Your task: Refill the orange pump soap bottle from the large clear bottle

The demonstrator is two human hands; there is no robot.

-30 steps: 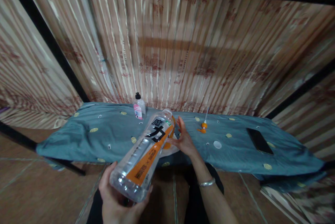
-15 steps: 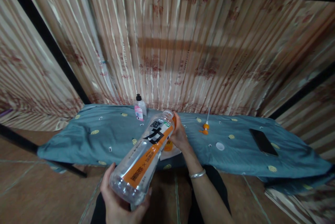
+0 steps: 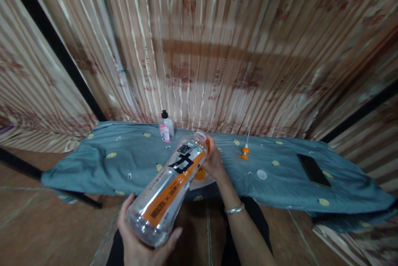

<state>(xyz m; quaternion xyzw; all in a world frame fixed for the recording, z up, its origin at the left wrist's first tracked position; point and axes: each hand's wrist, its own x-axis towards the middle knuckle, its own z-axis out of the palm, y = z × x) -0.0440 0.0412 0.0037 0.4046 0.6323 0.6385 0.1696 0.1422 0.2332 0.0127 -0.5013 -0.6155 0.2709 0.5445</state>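
A large clear plastic bottle with an orange and silver label and bold black characters is tilted in front of me, its open mouth pointing up and away. My left hand cups its base from below, thumb on the right side. My right hand, with a silver bangle at the wrist, grips near the bottle's neck; its fingers are mostly hidden behind. Below that hand, partly covered by the bottle, is an orange-and-white item whose kind I cannot make out. An orange pump top with a pale tube lies to the right.
A small pink-labelled bottle with a black cap stands at the back. A white round disc and a black phone lie right on the teal patterned sheet. Dark frame bars and a pleated curtain surround it.
The large bottle's base has shifted slightly left and down with my left hand, whose thumb is more spread. My right hand stays near the neck. The view has tilted slightly.
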